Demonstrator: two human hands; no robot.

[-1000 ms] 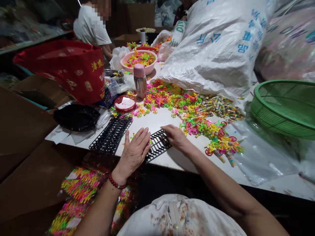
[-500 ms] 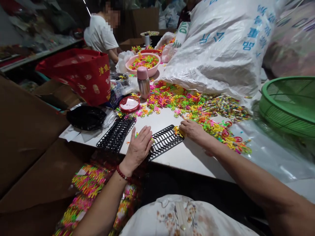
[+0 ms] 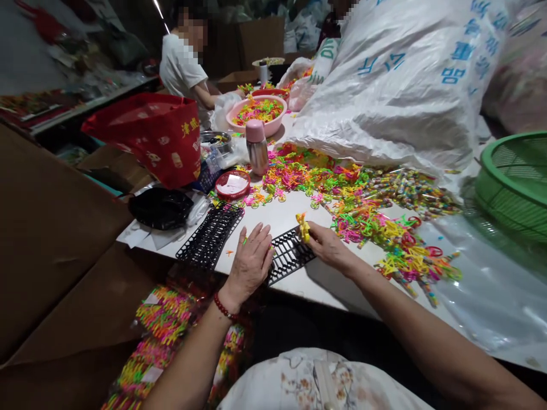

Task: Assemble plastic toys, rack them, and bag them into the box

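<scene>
My left hand (image 3: 250, 263) lies flat with fingers stretched out on the white table (image 3: 282, 216), touching the left end of a black plastic grid tray (image 3: 290, 255); a few small coloured bits lie under it. My right hand (image 3: 327, 245) pinches a small yellow plastic toy piece (image 3: 303, 225) just above the right end of that tray. A second black grid tray (image 3: 211, 235) lies to the left. A heap of neon plastic toy pieces (image 3: 367, 219) spreads across the table to the right of my right hand.
A pink-capped flask (image 3: 257, 147), small red basket (image 3: 232, 183), pink bowl of pieces (image 3: 256, 113), red bag (image 3: 156, 134), black tray (image 3: 160, 207) and big white sack (image 3: 397, 85) surround the table. A green basket (image 3: 517, 176) sits right. Another person (image 3: 183, 62) sits at the far end.
My right hand went to the coloured heap, took a yellow piece and brought it back over the grid tray. My left hand stayed flat by the tray.
</scene>
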